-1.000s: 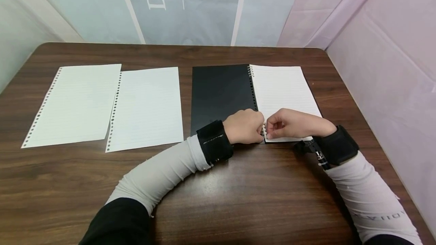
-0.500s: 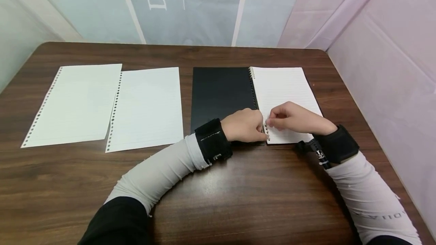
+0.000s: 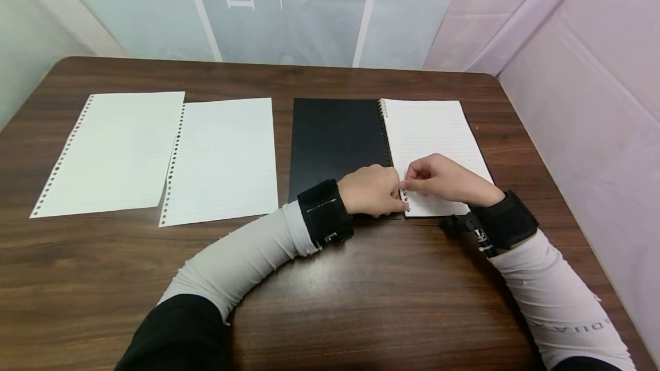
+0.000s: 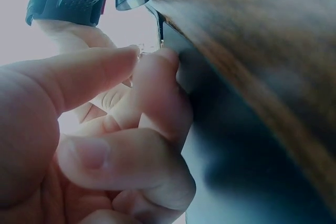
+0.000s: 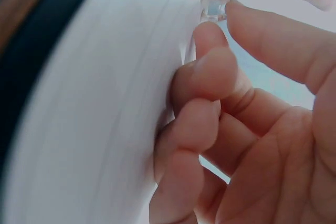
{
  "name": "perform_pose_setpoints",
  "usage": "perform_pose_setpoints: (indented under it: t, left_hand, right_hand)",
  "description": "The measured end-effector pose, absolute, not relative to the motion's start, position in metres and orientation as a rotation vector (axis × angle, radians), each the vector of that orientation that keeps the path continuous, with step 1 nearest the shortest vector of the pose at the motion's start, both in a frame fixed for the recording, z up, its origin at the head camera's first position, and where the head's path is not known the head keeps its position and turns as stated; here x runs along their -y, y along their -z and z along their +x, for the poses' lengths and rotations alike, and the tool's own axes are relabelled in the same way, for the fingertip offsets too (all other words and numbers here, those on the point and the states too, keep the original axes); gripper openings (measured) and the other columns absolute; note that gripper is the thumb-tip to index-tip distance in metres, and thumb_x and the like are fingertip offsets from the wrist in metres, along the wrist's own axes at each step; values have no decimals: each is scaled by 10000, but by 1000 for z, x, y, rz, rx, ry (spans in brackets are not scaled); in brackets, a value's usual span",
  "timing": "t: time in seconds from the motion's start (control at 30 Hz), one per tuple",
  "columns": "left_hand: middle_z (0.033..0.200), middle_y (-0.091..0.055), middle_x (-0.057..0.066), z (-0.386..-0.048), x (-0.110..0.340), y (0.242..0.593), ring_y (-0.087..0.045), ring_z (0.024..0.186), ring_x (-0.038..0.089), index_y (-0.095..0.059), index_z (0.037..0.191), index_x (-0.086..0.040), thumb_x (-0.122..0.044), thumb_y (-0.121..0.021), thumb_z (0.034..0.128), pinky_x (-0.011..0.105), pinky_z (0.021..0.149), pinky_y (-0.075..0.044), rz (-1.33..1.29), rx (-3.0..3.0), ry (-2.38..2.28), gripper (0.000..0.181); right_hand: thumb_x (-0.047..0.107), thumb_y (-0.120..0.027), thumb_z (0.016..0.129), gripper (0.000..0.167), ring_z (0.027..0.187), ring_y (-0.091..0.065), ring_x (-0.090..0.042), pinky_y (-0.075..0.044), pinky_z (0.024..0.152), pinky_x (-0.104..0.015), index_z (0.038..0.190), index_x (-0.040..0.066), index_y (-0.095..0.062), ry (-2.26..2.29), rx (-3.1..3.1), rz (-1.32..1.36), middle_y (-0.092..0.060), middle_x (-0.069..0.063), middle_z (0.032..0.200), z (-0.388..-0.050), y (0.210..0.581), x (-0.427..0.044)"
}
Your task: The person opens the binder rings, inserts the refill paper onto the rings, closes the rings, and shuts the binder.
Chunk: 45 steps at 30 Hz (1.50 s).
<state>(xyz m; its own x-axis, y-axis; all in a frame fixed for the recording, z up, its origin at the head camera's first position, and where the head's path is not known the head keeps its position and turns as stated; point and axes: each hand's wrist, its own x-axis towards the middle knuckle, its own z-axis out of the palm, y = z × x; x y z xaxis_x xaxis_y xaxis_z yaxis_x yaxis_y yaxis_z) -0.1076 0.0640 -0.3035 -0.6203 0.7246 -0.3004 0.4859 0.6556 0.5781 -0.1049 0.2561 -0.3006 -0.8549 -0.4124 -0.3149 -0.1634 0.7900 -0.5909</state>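
Note:
An opened loose-leaf notebook lies on the table, its black cover (image 3: 335,130) to the left and a stack of lined white pages (image 3: 428,125) to the right. Clear plastic binder rings (image 5: 216,3) run along the spine. At the lower end of the spine my left hand (image 3: 368,190) pinches the rings between thumb and index finger. Slightly higher up, my right hand (image 3: 443,178) holds the rings by thumb and fingertips, its other fingers curled against the page edge. Fingers hide much of the lower rings, so I cannot tell whether these are fastened.
Two loose punched sheets lie to the left: one sheet (image 3: 113,153) at the far left, and another sheet (image 3: 222,159) slightly overlapping its right edge. Brown wooden table (image 3: 319,302) extends in front. Pale curtains (image 3: 577,102) hang close beyond the back and right edges.
My right hand has moved a little up the spine, away from the lower corner. My left thumb has shifted slightly right onto the lowest rings. The loose sheets have stayed put.

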Motion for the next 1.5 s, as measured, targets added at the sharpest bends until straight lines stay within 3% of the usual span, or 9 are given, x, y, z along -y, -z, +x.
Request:
perform_pose_setpoints:
  t: [0.53,1.27,1.5]
  left_hand:
    - [525,-607,-30,-116,-57,304,-622,500,100,-637,604,-132,-340,-664,958,204,468,-381,967,-2236,-640,411]
    - [516,-577,-27,-119,-53,299,-590,503,91,-661,686,-148,-340,-642,971,200,505,-400,1000,-2231,-579,345]
    - [588,-640,13,-133,-39,290,-555,503,133,-709,789,-43,-323,-624,986,219,519,-422,1021,-2226,-719,352]
  right_hand:
    - [146,-659,952,215,544,-349,-60,-254,513,-236,754,70,-620,799,-2536,-418,-446,40,620,-105,300,-258]
    - [136,-646,961,169,584,-434,-77,-324,559,-236,810,61,-634,807,-2529,-452,-506,10,645,-107,296,-260]
    - [188,-614,990,182,643,-519,-150,-393,599,-267,881,50,-659,849,-2565,-421,-584,-31,686,-110,283,-267]
